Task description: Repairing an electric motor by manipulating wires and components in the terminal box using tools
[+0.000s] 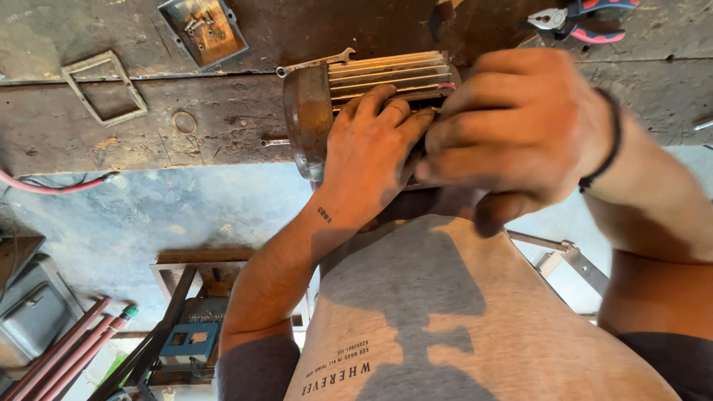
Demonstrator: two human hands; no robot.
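Observation:
A finned electric motor (386, 74) with a rusty round end cover (308, 119) lies on its side on a worn wooden bench (148, 141). My left hand (371, 152) lies over the motor's near side, fingers curled onto the fins. My right hand (512, 130), with a black band at the wrist, is pressed against the motor just right of the left hand. Its fingers are bunched together, and whatever they pinch is hidden. An open-ended spanner (316, 63) lies just behind the motor.
Pliers with red and blue handles (587, 22) lie at the far right. A metal box holding screws (202, 30), a rectangular metal frame (104, 87), a washer (184, 121) and a bolt (275, 142) are on the bench's left. A pink hose (44, 186) runs along the edge.

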